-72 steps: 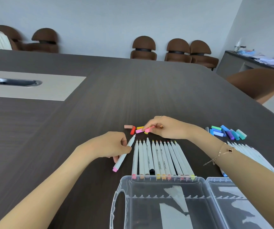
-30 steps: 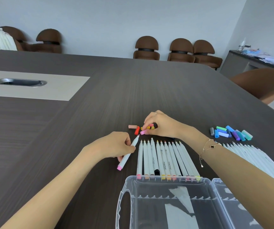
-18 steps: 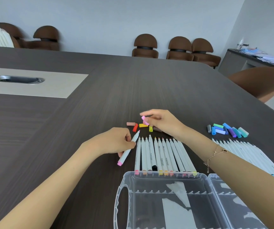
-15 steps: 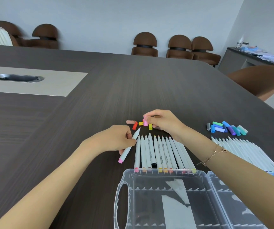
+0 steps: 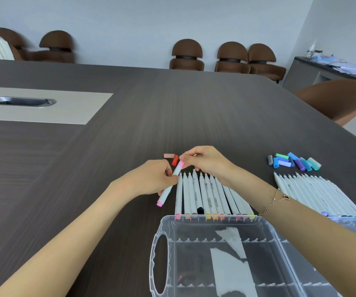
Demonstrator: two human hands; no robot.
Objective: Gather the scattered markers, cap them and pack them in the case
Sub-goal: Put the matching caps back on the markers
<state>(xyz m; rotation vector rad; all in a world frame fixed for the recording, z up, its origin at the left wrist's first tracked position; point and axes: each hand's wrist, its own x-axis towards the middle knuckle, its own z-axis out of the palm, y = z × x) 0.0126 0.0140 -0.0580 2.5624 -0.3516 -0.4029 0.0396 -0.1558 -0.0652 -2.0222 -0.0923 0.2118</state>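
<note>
L hand [image 5: 151,181] is gripping the marker [image 5: 169,187] mid-barrel, long axis tilting up-right twd the R hand [image 5: 205,160], whose fingertips are pinching the pink cap [image 5: 180,163] right at its top end, above the case [image 5: 215,254].

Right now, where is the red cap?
In the head view the red cap lies on the table, just beyond the left hand, beside the peach cap.
</note>
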